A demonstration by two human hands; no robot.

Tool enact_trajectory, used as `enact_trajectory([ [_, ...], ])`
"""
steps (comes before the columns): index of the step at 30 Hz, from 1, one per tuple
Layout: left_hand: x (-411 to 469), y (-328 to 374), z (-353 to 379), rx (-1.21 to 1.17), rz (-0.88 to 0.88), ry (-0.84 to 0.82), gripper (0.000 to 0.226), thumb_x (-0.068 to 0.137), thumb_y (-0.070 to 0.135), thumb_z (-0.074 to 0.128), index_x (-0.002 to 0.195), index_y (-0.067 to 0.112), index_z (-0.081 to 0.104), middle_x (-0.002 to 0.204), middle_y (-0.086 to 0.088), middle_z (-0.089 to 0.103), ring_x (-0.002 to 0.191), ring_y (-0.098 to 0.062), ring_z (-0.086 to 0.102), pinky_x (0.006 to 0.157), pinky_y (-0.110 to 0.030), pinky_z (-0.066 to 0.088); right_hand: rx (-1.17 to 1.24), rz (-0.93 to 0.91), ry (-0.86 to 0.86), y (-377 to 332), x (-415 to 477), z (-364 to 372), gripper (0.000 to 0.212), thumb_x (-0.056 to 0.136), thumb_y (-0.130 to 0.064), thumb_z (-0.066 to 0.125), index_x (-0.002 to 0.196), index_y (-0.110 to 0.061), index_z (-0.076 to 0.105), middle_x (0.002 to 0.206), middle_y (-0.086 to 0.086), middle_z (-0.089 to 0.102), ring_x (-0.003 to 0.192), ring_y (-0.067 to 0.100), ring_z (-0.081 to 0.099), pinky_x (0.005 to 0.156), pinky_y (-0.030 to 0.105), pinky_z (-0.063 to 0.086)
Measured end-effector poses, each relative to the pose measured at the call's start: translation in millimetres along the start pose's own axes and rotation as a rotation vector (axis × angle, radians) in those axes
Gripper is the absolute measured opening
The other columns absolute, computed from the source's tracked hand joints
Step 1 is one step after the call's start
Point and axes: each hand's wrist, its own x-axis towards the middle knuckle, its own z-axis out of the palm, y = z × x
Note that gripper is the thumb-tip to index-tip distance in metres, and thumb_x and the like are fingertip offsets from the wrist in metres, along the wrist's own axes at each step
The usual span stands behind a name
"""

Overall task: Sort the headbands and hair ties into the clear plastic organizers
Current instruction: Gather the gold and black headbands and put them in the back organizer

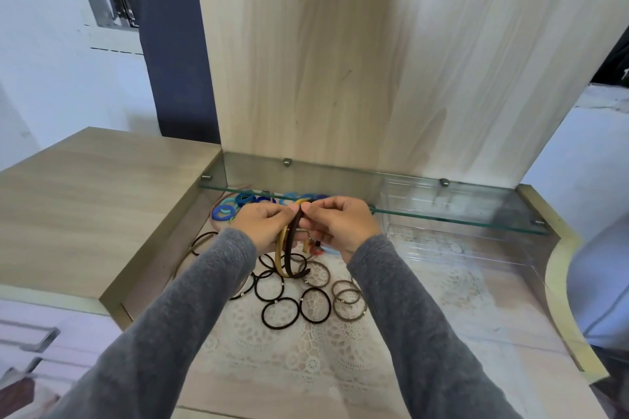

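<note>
My left hand and my right hand meet above the lace mat, both pinching the top of a dark brown headband and a tan headband held together, arcs hanging down. Below them lie several black hair ties and brown hair ties. Blue hair ties sit at the back left, under the glass shelf. A clear plastic organizer stands at the right, partly under the shelf; I cannot tell what is inside.
A glass shelf spans the recess just above my hands. A raised wooden top borders the left, a wooden panel rises behind. The white lace mat covers the surface. A black headband lies by the left wall.
</note>
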Motion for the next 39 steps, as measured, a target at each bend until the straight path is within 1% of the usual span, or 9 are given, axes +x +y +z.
enact_trajectory([
  [4, -3.6, 5.4, 1.5, -0.047, -0.004, -0.026, 0.017, 0.096, 0.019, 0.055, 0.095, 0.008, 0.068, 0.072, -0.004, 0.074, 0.068, -0.014, 0.072, 0.061, -0.024, 0.058, -0.005, -0.019, 0.0, -2.4, 0.3, -1.5, 0.015, 0.083, -0.004, 0.068, 0.096, 0.002, 0.064, 0.077, 0.011, 0.073, 0.072, 0.019, 0.072, 0.069, 0.033, 0.059],
  [10, -6.2, 13.6, -3.8, -0.116, -0.031, -0.076, 0.014, 0.091, 0.012, 0.061, 0.1, 0.002, 0.067, 0.085, -0.01, 0.075, 0.073, -0.016, 0.072, 0.067, -0.027, 0.06, -0.022, -0.114, 0.019, -10.4, -7.5, -3.1, 0.007, 0.088, -0.007, 0.063, 0.091, -0.001, 0.066, 0.074, 0.006, 0.071, 0.063, 0.013, 0.07, 0.049, 0.021, 0.05],
  [14, -13.0, 23.9, -14.7, -0.181, -0.018, -0.035, 0.014, 0.093, 0.008, 0.057, 0.1, 0.0, 0.065, 0.081, -0.007, 0.074, 0.064, -0.012, 0.07, 0.054, -0.021, 0.055, -0.141, -0.163, 0.127, -4.9, -4.9, -6.7, 0.01, 0.089, -0.014, 0.062, 0.084, -0.008, 0.068, 0.073, 0.004, 0.068, 0.058, 0.012, 0.063, 0.062, 0.029, 0.051],
  [18, -16.9, 28.1, -37.3, -0.193, 0.006, 0.029, 0.014, 0.092, 0.01, 0.058, 0.101, 0.003, 0.066, 0.085, -0.008, 0.075, 0.067, -0.012, 0.071, 0.056, -0.021, 0.056, -0.333, -0.149, 0.13, 21.0, 11.2, 3.3, 0.013, 0.09, -0.016, 0.06, 0.081, -0.009, 0.067, 0.07, 0.002, 0.066, 0.055, 0.013, 0.058, 0.06, 0.032, 0.052],
  [24, -25.7, 26.8, -64.4, -0.268, 0.025, 0.13, 0.015, 0.091, 0.013, 0.06, 0.098, 0.002, 0.067, 0.083, -0.008, 0.075, 0.066, -0.012, 0.071, 0.051, -0.02, 0.054, -0.824, -0.16, 0.015, 62.3, 38.2, 38.2, 0.018, 0.088, -0.03, 0.062, 0.095, -0.016, 0.07, 0.094, 0.002, 0.069, 0.089, 0.018, 0.063, 0.084, 0.034, 0.052],
  [28, -32.3, 25.7, -81.9, -0.269, 0.049, 0.184, 0.013, 0.091, 0.014, 0.061, 0.095, 0.003, 0.068, 0.08, -0.006, 0.075, 0.065, -0.01, 0.07, 0.054, -0.02, 0.056, -1.053, -0.292, -0.116, 70.4, 39.2, 59.5, 0.013, 0.088, -0.024, 0.06, 0.097, -0.021, 0.069, 0.103, 0.002, 0.065, 0.095, 0.018, 0.058, 0.081, 0.028, 0.048],
  [31, -36.3, 27.6, -92.4, -0.243, 0.067, 0.229, 0.011, 0.091, 0.015, 0.06, 0.093, 0.006, 0.068, 0.079, -0.004, 0.075, 0.065, -0.011, 0.071, 0.054, -0.02, 0.055, -1.148, -0.362, -0.197, 74.6, 35.7, 67.2, 0.015, 0.09, -0.029, 0.059, 0.1, -0.022, 0.068, 0.108, 0.002, 0.055, 0.098, 0.02, 0.054, 0.083, 0.032, 0.048],
  [35, -39.2, 29.0, -100.8, -0.213, 0.075, 0.264, 0.009, 0.091, 0.014, 0.06, 0.091, 0.009, 0.067, 0.077, -0.002, 0.075, 0.066, -0.011, 0.071, 0.052, -0.018, 0.054, -1.163, -0.361, -0.132, 76.5, 32.4, 74.5, 0.019, 0.089, -0.036, 0.059, 0.098, -0.02, 0.056, 0.104, 0.002, 0.054, 0.094, 0.019, 0.052, 0.078, 0.033, 0.049],
  [39, -40.2, 26.6, -104.4, -0.196, 0.071, 0.275, 0.008, 0.09, 0.015, 0.061, 0.091, 0.011, 0.067, 0.078, -0.001, 0.075, 0.066, -0.011, 0.071, 0.054, -0.019, 0.056, -1.166, -0.332, -0.089, 76.9, 31.5, 80.7, 0.014, 0.089, -0.027, 0.057, 0.1, -0.019, 0.052, 0.101, 0.003, 0.058, 0.09, 0.02, 0.055, 0.075, 0.032, 0.05],
])
